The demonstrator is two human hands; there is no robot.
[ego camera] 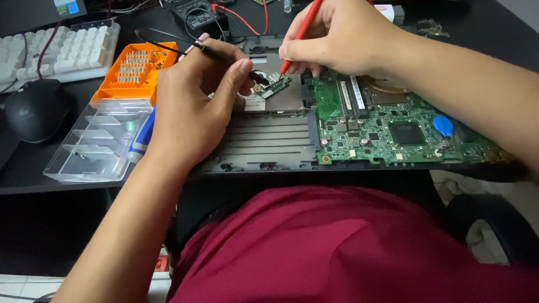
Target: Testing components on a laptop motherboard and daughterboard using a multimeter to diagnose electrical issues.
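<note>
My left hand point(193, 101) grips a black test probe point(224, 59) whose tip rests by a small green daughter board point(275, 85). A red test probe point(300, 33) is pinched in my right hand point(337, 39), its tip touching the same small board. That board sits in an opened laptop base point(264, 143), beside the large green motherboard point(387, 123). A blue pick point(443, 125) lies on the motherboard's right part.
An orange screwdriver-bit case point(135, 70) with a clear lid point(95, 146) lies left, a blue-handled driver point(143, 137) beside it. A black mouse point(35, 109) and white keyboard point(62, 47) sit far left. A black multimeter point(197, 14) with red and black leads stands behind.
</note>
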